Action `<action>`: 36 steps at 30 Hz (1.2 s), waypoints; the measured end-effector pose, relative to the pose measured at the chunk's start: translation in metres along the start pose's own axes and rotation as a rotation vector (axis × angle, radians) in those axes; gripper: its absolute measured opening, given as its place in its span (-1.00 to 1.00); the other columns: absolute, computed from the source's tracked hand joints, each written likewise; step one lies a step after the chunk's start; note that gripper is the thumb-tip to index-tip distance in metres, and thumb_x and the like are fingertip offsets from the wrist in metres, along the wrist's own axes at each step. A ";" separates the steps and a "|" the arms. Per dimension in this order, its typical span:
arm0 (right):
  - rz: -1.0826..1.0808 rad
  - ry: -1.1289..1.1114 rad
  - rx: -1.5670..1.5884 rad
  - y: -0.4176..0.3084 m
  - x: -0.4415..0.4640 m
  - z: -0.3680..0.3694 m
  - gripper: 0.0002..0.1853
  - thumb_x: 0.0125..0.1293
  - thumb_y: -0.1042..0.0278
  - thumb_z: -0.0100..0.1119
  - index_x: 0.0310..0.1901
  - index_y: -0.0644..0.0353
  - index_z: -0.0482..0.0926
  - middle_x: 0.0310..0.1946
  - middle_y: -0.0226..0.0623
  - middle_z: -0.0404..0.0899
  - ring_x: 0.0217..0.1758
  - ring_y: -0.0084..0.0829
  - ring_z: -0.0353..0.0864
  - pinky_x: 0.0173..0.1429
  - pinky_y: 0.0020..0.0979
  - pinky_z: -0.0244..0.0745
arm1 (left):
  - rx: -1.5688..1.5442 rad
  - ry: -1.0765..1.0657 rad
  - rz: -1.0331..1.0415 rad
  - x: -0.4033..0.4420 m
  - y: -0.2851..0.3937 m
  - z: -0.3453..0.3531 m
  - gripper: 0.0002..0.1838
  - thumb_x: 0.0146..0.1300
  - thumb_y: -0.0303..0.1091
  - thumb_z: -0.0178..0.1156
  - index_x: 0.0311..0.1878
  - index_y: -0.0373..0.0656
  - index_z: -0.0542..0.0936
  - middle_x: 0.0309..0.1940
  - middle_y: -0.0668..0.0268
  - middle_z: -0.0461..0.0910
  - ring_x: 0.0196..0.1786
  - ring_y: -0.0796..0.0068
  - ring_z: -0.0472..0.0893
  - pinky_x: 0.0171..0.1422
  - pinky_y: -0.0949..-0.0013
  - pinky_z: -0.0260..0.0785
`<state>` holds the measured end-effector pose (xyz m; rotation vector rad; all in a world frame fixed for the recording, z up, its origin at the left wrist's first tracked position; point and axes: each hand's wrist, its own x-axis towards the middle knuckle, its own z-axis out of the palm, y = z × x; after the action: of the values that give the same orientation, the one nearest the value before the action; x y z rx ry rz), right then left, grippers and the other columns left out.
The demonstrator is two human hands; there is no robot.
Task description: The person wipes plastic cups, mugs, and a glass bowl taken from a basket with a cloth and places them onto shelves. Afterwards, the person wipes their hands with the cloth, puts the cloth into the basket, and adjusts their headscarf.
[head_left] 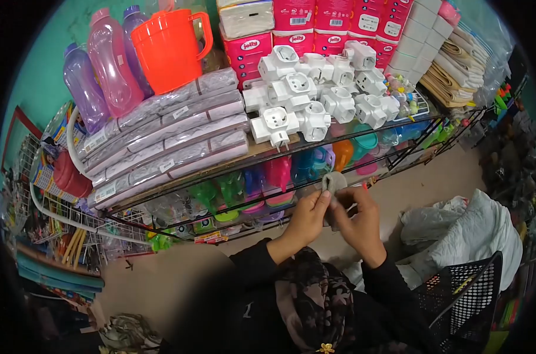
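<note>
A small grey-green piece of folded cloth (335, 180) is pinched between my two hands, in front of the shelf's edge. My left hand (306, 217) grips its left side, with the thumb pressed against it. On its other side my right hand (359, 221) has curled fingers closed on the cloth's lower part. Whether it is a sock, a glove or a rag, I cannot tell. Above the hands, white plug adapters (298, 87) lie piled on the shelf. Colourful plastic jugs and cups, among them an orange one (342, 154), stand on the level below.
Marble-patterned rolls (173, 138) lie on the shelf (253, 152) at left, below an orange-red jug (166, 52) and plastic bottles (111, 56). Pink tissue packs (250, 52) stand behind the adapters. A black basket (462, 295) and white sacks (474, 230) are at right.
</note>
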<state>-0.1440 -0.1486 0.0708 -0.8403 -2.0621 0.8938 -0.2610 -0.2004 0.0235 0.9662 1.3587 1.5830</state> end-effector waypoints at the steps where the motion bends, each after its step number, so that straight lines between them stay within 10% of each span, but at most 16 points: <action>1: 0.001 0.000 0.007 0.001 -0.002 0.000 -0.86 0.11 0.51 0.18 -0.30 0.33 0.49 -0.32 -0.24 0.51 -0.42 -0.51 0.52 -0.42 -0.52 0.40 | -0.088 0.001 -0.079 0.001 -0.003 0.002 -0.61 0.40 -0.14 -0.12 -0.36 -0.30 0.45 -0.66 0.44 0.32 -0.54 0.64 0.25 -0.44 0.44 0.15; 17: -0.176 0.001 -0.039 0.052 -0.001 -0.059 -0.80 0.09 0.52 0.13 -0.21 0.31 0.54 -0.19 -0.10 0.51 -0.11 -0.12 0.48 -0.08 -0.33 0.38 | -0.233 -0.016 -0.169 0.030 -0.020 0.068 -0.65 0.38 -0.12 -0.07 -0.37 -0.21 0.47 -0.58 0.53 0.35 -0.53 0.75 0.28 -0.47 0.57 0.11; 25: -0.371 0.165 -0.404 0.081 0.019 -0.085 -0.54 0.34 0.10 -0.18 0.07 0.29 0.43 0.01 -0.06 0.46 0.08 -0.09 0.43 0.18 -0.30 0.26 | 0.014 -0.198 -0.140 0.024 -0.009 0.103 -0.73 0.38 -0.21 -0.06 -0.24 -0.22 0.48 -0.51 0.50 0.41 -0.45 0.74 0.37 -0.40 0.59 0.20; 29: -0.252 0.011 0.077 0.126 0.016 -0.071 -0.46 0.38 -0.01 -0.28 0.17 0.24 0.34 0.05 -0.06 0.45 0.13 -0.16 0.42 0.18 -0.31 0.29 | 0.083 -0.240 -0.099 0.023 -0.011 0.093 -0.73 0.39 -0.23 -0.07 -0.15 -0.25 0.48 -0.43 0.48 0.46 -0.38 0.74 0.43 -0.31 0.61 0.26; 32: 0.504 -0.067 1.131 0.144 0.005 -0.067 -0.48 0.36 -0.02 -0.17 0.18 0.21 0.34 0.04 -0.12 0.46 0.08 -0.28 0.47 0.14 -0.35 0.34 | 0.053 -0.266 -0.097 0.029 -0.017 0.070 -0.72 0.39 -0.23 -0.08 -0.11 -0.26 0.48 -0.38 0.46 0.49 -0.35 0.73 0.44 -0.25 0.60 0.29; 36: 0.647 -0.102 1.355 0.124 -0.016 -0.068 -0.55 0.31 0.12 0.03 0.08 0.30 0.38 -0.06 -0.19 0.52 -0.03 -0.44 0.51 0.08 -0.41 0.39 | -0.121 -0.297 -0.153 0.034 -0.008 0.052 -0.72 0.38 -0.23 -0.05 -0.11 -0.27 0.49 -0.36 0.44 0.50 -0.34 0.74 0.42 -0.23 0.58 0.28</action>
<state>-0.0469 -0.0721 0.0009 -0.6143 -0.7649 2.2736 -0.2244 -0.1494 0.0233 0.9569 1.0916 1.3307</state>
